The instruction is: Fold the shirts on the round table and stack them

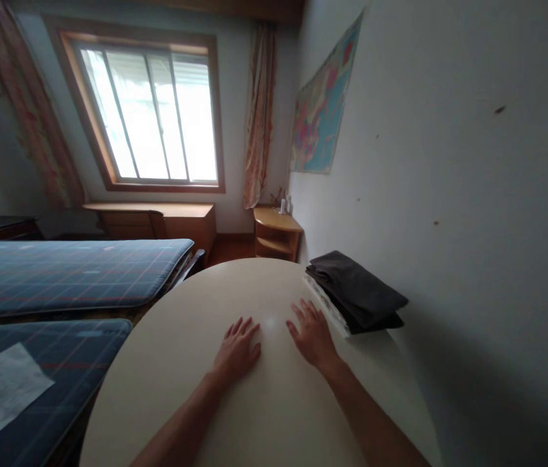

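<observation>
My left hand (238,350) lies palm down on a round cream-coloured table (181,337), its fingers apart and nothing in it. To its right, my right hand (313,334) also rests on the tabletop with fingers spread, holding nothing. Just beyond the right hand is a folded dark cloth (358,288), close to the fingers but apart from them. Beneath the cloth, the edge of something white (327,305) shows; the cloth hides most of it.
Two plaid mattresses (74,272) lie left of the table, the nearer with a paper sheet (1,395) on it. A white wall (473,194) with a map (325,104) stands close on the right. A wooden desk (186,217) and corner shelf (278,224) are beyond.
</observation>
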Demonstrator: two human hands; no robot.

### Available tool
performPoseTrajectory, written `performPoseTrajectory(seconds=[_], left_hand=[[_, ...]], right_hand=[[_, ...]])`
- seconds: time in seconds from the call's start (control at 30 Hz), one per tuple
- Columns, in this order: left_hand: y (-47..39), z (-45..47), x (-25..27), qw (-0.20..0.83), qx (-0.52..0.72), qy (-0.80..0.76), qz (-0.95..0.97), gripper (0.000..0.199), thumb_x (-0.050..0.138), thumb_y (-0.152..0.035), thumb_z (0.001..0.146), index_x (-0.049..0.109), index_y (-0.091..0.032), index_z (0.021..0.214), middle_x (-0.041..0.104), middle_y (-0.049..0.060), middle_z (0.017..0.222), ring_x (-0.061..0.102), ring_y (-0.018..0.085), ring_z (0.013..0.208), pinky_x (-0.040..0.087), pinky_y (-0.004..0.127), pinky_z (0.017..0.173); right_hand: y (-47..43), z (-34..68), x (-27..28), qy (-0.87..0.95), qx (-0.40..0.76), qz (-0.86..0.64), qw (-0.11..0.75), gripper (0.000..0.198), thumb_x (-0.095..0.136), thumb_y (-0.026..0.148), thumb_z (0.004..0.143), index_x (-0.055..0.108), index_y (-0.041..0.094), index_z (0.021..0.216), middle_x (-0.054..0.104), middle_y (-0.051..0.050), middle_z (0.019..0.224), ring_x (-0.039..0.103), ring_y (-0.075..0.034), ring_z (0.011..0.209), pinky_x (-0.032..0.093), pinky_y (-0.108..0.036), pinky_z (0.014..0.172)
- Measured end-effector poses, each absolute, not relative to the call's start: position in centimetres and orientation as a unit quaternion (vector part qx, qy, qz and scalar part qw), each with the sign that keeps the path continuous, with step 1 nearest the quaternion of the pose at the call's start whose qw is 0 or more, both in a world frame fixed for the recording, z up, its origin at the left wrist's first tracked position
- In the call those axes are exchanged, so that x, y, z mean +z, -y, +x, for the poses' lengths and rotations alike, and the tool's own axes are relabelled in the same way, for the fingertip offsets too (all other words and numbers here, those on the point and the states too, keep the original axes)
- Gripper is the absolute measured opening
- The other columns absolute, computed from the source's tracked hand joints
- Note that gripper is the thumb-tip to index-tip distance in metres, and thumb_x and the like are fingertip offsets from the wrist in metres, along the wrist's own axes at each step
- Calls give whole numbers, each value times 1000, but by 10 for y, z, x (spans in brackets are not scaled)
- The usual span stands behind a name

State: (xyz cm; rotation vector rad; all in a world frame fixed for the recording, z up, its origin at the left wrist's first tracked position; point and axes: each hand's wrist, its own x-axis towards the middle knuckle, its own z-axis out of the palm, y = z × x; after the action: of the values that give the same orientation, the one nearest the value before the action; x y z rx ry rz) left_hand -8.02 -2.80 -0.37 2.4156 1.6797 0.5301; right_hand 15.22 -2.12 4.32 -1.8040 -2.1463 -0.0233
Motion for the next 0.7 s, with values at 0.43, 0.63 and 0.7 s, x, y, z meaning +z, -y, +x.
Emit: performPoseTrajectory(seconds=[0.43, 0.63, 0.7], left_hand=[[27, -92, -20, 78, 183, -508, 838, 56, 58, -38, 89, 49, -34, 144, 38, 4, 158, 26, 32, 148, 24, 53, 120], [28, -91, -18, 79, 193, -509, 835, 54, 60, -38, 88, 52, -34, 141, 40, 4, 156, 28, 31, 147, 25, 52, 120], [29, -89, -15, 77, 198, -516, 830, 52, 60, -37, 87, 55, -34, 139, 43, 4, 154, 31, 31, 146, 26, 52, 119]], right_hand=[[58, 134, 6, 760, 98, -634, 106, 65, 40, 55, 94, 39, 25, 152, 29, -5, 161, 19, -27, 150, 11, -47, 121], [60, 133, 10, 760, 102, -634, 100, 64, 39, 55, 94, 39, 25, 152, 30, -5, 161, 19, -26, 150, 11, -45, 121], [60, 134, 10, 761, 104, -632, 106, 64, 40, 55, 94, 41, 25, 151, 32, -5, 160, 21, -26, 150, 12, -44, 121]])
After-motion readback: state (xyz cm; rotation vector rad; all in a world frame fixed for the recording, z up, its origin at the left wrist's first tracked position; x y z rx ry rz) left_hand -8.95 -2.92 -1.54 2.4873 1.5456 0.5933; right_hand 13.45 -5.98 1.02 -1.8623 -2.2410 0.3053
